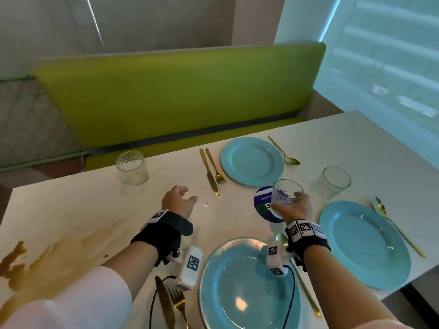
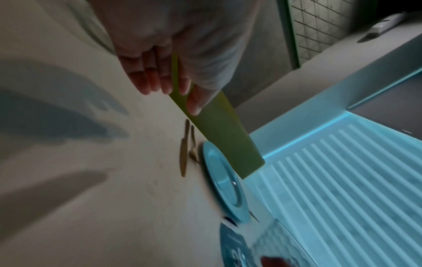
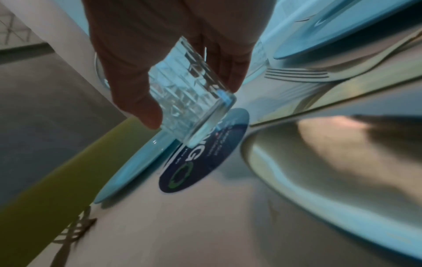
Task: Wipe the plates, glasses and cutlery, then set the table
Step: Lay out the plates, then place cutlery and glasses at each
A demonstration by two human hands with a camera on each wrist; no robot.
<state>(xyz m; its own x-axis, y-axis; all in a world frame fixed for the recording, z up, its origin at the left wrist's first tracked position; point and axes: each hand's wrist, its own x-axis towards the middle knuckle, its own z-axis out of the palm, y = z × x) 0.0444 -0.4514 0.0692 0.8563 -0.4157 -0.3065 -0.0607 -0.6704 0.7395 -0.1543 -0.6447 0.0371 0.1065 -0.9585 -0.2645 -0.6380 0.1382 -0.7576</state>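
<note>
My right hand (image 1: 287,201) grips a clear textured glass (image 1: 286,193) and holds it tilted just above a round dark blue coaster (image 1: 261,207) in the middle of the white table (image 1: 95,210). In the right wrist view the thumb and fingers wrap round the glass (image 3: 198,112) over the coaster (image 3: 200,162). My left hand (image 1: 187,195) hovers open and empty over bare table to the left; its fingers (image 2: 157,81) hang relaxed. Three blue plates lie set: far (image 1: 251,162), right (image 1: 363,245), near (image 1: 237,293).
Gold cutlery flanks each plate: far knife and fork (image 1: 211,173), far spoon (image 1: 285,153), right spoon (image 1: 392,222), near fork (image 1: 179,302). Empty glasses stand far left (image 1: 131,167) and right (image 1: 335,182). A brown spill (image 1: 35,262) stains the left. A green bench (image 1: 180,91) stands behind.
</note>
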